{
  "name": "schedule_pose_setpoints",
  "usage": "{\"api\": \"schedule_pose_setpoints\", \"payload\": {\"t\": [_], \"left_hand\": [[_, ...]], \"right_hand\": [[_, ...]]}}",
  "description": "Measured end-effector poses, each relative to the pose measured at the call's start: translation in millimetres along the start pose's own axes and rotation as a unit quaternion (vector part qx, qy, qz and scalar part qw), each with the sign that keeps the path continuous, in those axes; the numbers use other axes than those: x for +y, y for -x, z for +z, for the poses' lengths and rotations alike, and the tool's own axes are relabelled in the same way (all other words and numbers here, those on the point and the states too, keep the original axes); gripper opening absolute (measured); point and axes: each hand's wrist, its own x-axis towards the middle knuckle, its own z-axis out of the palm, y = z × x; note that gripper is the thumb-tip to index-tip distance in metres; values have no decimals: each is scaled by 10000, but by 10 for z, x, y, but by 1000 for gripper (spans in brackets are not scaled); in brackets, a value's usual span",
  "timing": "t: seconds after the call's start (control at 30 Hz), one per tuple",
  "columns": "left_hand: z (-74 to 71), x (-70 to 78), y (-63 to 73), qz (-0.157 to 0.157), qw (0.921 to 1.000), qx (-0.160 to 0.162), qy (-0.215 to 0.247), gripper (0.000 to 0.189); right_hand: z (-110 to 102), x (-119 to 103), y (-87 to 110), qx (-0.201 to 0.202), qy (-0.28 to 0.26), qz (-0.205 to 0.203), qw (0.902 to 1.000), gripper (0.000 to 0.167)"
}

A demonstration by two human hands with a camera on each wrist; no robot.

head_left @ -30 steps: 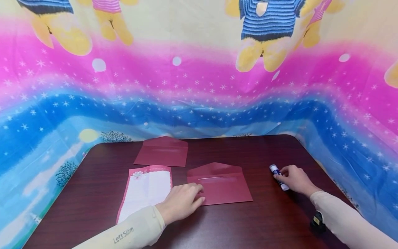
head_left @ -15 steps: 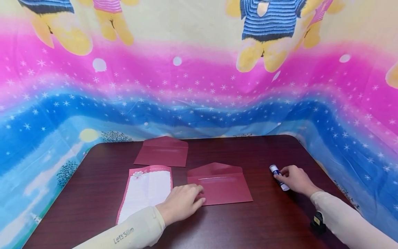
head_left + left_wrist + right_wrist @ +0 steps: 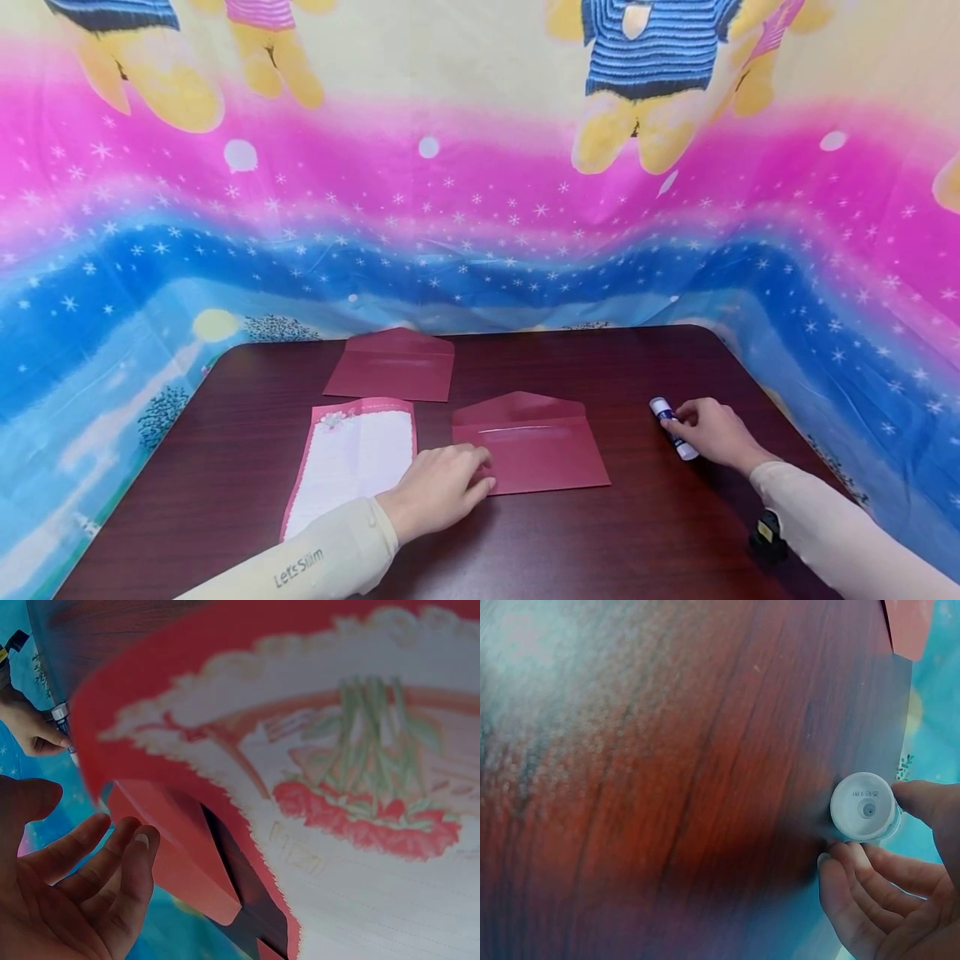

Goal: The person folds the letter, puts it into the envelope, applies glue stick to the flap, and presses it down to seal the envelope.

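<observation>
My left hand rests with relaxed fingers on the lower left corner of a dark red envelope whose flap is up. In the left wrist view its fingers lie loosely spread beside that envelope. My right hand grips a glue stick lying on the dark wood table; thumb and fingers curl round its barrel. The right wrist view shows the stick's white end between thumb and fingers. A pink-bordered letter sheet lies left of the envelope.
A second dark red envelope lies further back on the left. A bright cartoon-print cloth rises behind and around the table. A small black device sits at my right wrist.
</observation>
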Motion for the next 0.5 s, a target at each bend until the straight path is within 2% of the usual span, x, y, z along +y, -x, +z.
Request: {"api": "schedule_pose_setpoints", "payload": {"t": [0.5], "left_hand": [[14,12,1,22,10000,21,-5,15]], "right_hand": [[6,1,10,49,-4,-21,10000,44]]}}
